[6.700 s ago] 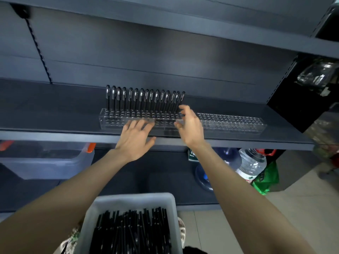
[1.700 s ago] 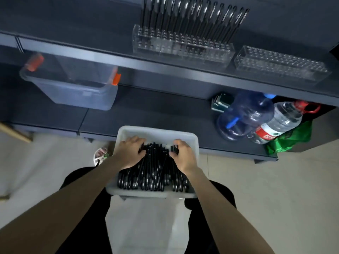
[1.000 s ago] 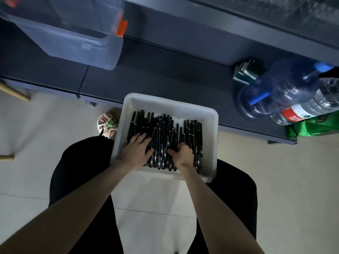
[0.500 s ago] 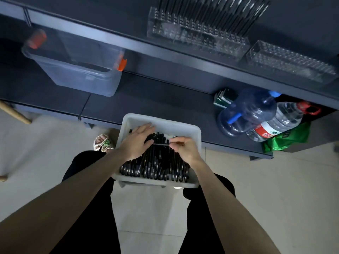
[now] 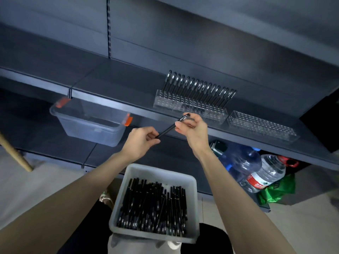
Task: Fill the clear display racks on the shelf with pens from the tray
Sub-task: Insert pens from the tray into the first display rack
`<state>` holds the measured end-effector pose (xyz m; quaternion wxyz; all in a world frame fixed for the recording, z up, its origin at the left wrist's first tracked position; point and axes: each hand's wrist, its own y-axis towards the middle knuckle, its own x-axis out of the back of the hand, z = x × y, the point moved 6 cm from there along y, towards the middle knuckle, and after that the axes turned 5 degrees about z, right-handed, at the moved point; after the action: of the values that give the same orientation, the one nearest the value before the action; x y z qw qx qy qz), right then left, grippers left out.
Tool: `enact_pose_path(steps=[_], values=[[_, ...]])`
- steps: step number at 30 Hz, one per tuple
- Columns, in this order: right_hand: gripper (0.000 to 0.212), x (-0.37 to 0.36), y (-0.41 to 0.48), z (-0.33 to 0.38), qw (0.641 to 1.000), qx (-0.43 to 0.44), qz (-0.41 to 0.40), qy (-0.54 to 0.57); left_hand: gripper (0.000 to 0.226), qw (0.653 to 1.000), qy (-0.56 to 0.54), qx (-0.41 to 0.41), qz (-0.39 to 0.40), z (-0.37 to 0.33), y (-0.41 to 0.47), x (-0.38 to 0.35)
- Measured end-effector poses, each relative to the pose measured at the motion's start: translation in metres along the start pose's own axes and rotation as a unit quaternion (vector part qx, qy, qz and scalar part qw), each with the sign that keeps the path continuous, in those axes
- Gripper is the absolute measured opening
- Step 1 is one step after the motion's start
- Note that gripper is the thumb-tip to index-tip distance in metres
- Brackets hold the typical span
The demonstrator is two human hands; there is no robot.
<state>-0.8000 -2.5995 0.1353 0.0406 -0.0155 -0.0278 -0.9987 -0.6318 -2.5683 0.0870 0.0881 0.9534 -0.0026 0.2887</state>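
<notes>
One black pen (image 5: 171, 127) is being held slanted above the white tray (image 5: 159, 171), between both hands. The left hand (image 5: 141, 143) is pinching its lower end with curled fingers, and the right hand (image 5: 192, 131) is pinching its upper end, higher above the tray. Many more pens (image 5: 152, 204) are lying heaped inside the tray. On the shelf (image 5: 110, 83) above and behind the tray, a clear rack (image 5: 190, 107) is carrying one back row of upright pens, and a second clear rack (image 5: 262, 127) is standing further right. Water bottles (image 5: 264, 173) and a green bag (image 5: 277, 187) are lying right of the tray; a clear bin (image 5: 91, 123) is sitting up left of it
</notes>
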Motion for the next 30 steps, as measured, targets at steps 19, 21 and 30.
enact_pose_path(steps=[19,21,30], values=[[0.028,-0.026,0.127,0.084,0.929,0.28,-0.123,-0.209,0.066,1.0,0.01,-0.004,-0.012,0.031,0.145,0.024],[0.027,-0.031,0.134,0.081,0.92,0.299,-0.117,-0.223,0.067,1.0,-0.012,-0.007,-0.005,0.035,0.153,0.019],[0.027,-0.049,0.148,0.056,0.896,0.313,-0.077,-0.306,0.047,0.995,-0.072,-0.013,-0.074,0.047,0.162,0.019]])
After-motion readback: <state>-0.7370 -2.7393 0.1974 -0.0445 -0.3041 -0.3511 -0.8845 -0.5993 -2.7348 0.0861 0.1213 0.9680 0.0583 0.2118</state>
